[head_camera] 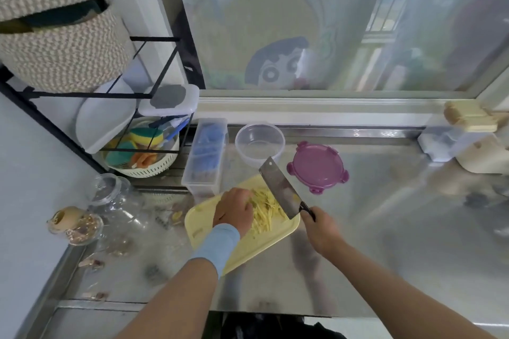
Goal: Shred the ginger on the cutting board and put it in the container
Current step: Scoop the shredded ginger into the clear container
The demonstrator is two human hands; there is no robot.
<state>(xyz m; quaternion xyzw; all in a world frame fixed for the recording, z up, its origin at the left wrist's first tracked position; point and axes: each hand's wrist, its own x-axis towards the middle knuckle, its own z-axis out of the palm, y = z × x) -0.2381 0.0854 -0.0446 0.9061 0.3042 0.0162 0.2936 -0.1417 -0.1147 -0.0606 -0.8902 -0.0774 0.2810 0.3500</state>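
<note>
A pile of pale yellow ginger shreds (265,209) lies on the yellow cutting board (201,224) at the counter's centre. My left hand (234,209), with a blue wristband, rests with curled fingers on the left side of the pile. My right hand (319,228) grips the black handle of a cleaver (279,187); its blade stands against the right side of the shreds, tip pointing away from me. Behind the board sits a clear round container (260,143), with no lid on, and its purple lid (316,166) lies to the right.
A long clear box (205,155) with blue contents stands left of the container. A black rack (115,96) with a basket, sponges and a colander fills the back left. Glass jars (115,201) lie left of the board. Beige and white boxes (468,140) sit back right on the steel counter.
</note>
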